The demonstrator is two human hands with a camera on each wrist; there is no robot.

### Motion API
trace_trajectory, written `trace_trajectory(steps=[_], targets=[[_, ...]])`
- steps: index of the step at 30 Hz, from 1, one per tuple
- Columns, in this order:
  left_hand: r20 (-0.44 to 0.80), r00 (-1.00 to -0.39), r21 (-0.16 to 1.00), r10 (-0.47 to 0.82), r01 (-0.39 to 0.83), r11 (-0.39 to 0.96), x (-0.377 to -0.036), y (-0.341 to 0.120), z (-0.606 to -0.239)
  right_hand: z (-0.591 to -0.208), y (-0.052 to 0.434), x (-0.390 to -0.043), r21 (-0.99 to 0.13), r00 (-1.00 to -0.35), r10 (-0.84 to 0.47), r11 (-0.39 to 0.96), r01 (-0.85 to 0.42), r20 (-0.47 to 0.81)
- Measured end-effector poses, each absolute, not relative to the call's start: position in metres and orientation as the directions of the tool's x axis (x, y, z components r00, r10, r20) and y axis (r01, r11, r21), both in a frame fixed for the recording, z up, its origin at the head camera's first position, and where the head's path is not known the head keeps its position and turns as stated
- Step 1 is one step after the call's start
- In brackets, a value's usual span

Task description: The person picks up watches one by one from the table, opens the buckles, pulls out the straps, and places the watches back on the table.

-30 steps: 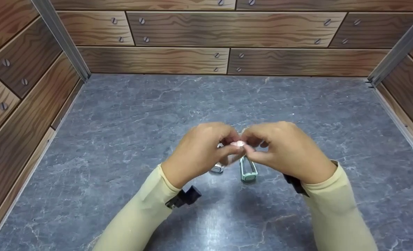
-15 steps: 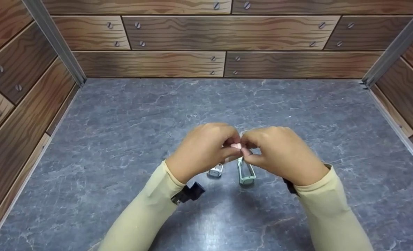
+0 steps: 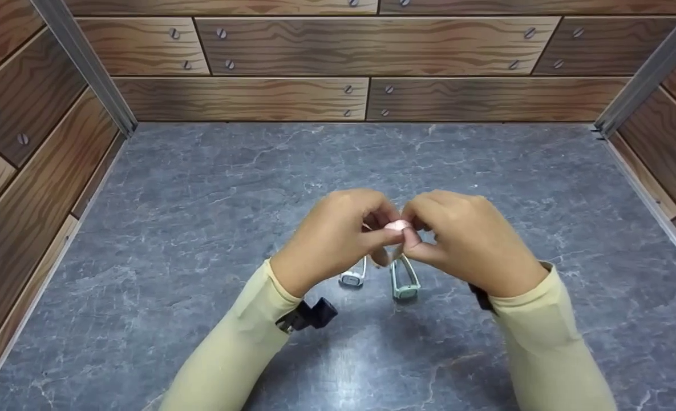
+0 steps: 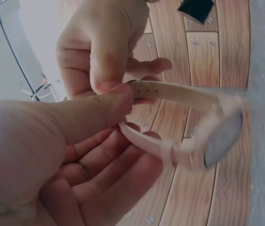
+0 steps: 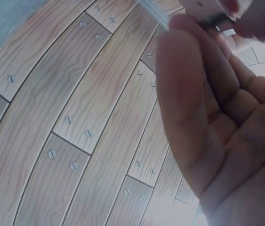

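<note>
A pale pink wristwatch [image 4: 222, 140] hangs from both hands, its strap bent into a loop and its round face turned away to the side. My left hand [image 3: 338, 231] pinches one strap end between thumb and fingers. Close against it, my right hand [image 3: 463, 242] pinches the strap at the same spot, where the ends meet. A dark metal buckle [image 5: 215, 21] shows blurred by the right fingertips in the right wrist view. Beneath the hands, a white watch [image 3: 352, 279] and a mint green watch [image 3: 406, 291] stand on the table; the left hand partly covers the white one.
The grey marbled table [image 3: 229, 188] spreads out around the hands. Wood-patterned panels [image 3: 292, 45] wall it at the back and both sides, with metal posts [image 3: 89, 68] in the corners. Each wrist wears a black camera [image 3: 318, 313].
Both hands stay together at the strap and have risen slightly, with small shifts of the fingers. The white and green watches keep their places on the table.
</note>
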State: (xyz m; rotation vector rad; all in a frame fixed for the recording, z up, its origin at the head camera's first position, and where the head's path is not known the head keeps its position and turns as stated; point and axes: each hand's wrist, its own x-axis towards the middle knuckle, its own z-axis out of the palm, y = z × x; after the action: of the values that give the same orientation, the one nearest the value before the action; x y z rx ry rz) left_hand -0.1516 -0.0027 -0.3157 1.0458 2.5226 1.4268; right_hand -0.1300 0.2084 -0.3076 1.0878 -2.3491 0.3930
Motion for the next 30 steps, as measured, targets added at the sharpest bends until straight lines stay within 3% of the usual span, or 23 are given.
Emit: trace_trajectory(steps=[5,12,16,22,30], targets=[[0.301,-0.775,0.845,0.556,0.487,0.221,-0.1501,-0.0011,-0.3113,-0.3044,0.2099,-0.1298,-0.097,-0.540,-0.570,0.627,-0.773,0.619],[0.378,-0.763,0.816,0.525,0.542,0.201,-0.1481,-0.0041,-0.3085,-0.3017,0.2084,-0.1297,-0.203,-0.526,-0.512,0.558,-0.805,0.679],[0.321,-0.751,0.773,0.577,0.560,0.297,-0.1453,-0.0071,-0.3070,-0.3013,0.2094,-0.1277,-0.176,-0.532,-0.582,0.556,-0.812,0.615],[0.296,-0.721,0.596,0.627,0.652,0.468,-0.1458,-0.0072,-0.3076,-0.3034,0.2093,-0.1261,-0.166,-0.583,-0.644,0.588,-0.791,0.496],[0.299,-0.708,0.525,0.639,0.682,0.510,-0.1451,-0.0054,-0.3111,-0.3052,0.2088,-0.1246,-0.182,-0.633,-0.631,0.628,-0.756,0.449]])
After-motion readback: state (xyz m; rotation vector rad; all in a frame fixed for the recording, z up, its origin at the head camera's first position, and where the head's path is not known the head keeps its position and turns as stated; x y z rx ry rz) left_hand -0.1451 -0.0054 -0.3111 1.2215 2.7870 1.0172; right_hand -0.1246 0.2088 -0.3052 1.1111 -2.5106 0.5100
